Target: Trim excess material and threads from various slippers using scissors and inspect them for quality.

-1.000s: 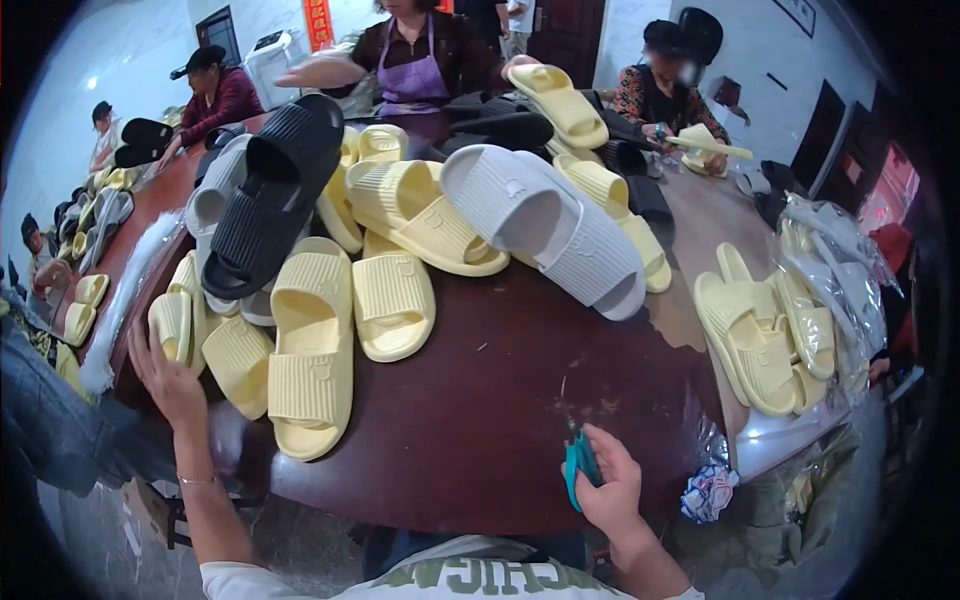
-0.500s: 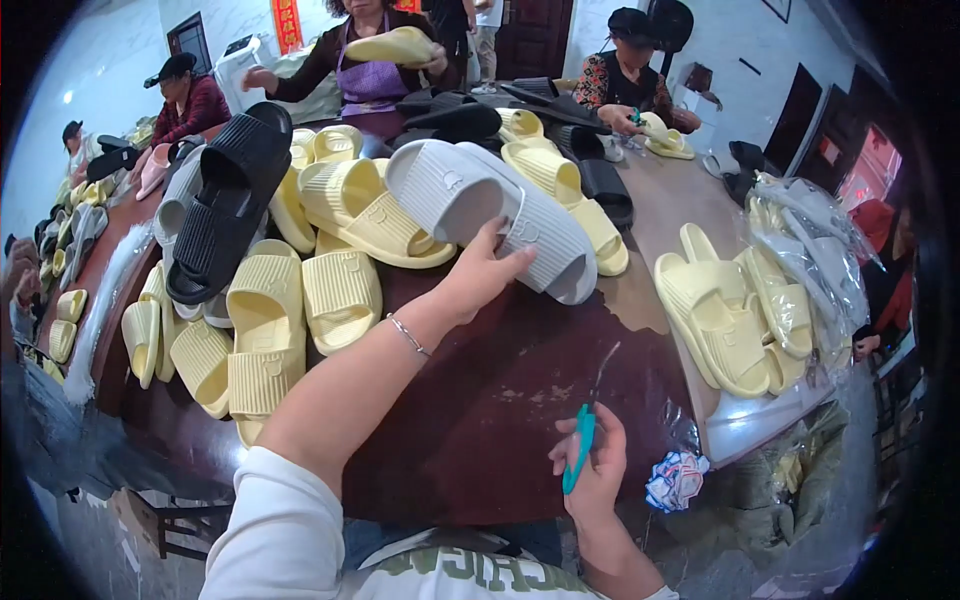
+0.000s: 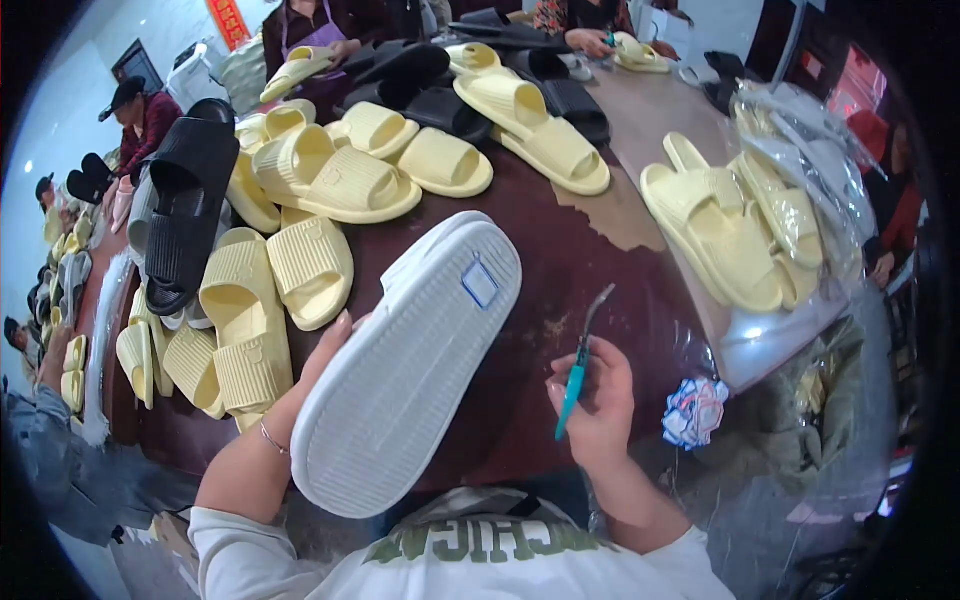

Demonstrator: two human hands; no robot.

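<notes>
My left hand (image 3: pixel 322 362) grips a pale grey slide slipper (image 3: pixel 405 385), tilted over the near part of the table with its ribbed sole turned up. A small blue-outlined square marks the sole near its upper end. Most of the left fingers are hidden behind the slipper. To its right, my right hand (image 3: pixel 605 405) holds a slim tool with a teal handle (image 3: pixel 570 400) and a bent metal tip that points away from me. The tool and the slipper are apart. Beyond the left hand lie several yellow slides (image 3: pixel 312 272) and a black pair (image 3: pixel 185 215).
The dark red table (image 3: pixel 560 240) carries more yellow slides (image 3: pixel 550 140) at the back. Yellow slides (image 3: pixel 725 230) and plastic-wrapped ones lie at right. A crumpled white-and-blue bundle (image 3: pixel 695 412) sits at the right edge. People work across the table.
My left hand has lifted the grey slipper from the pile, drawn it toward me and turned its sole up. The tool in my right hand has moved slightly up and left.
</notes>
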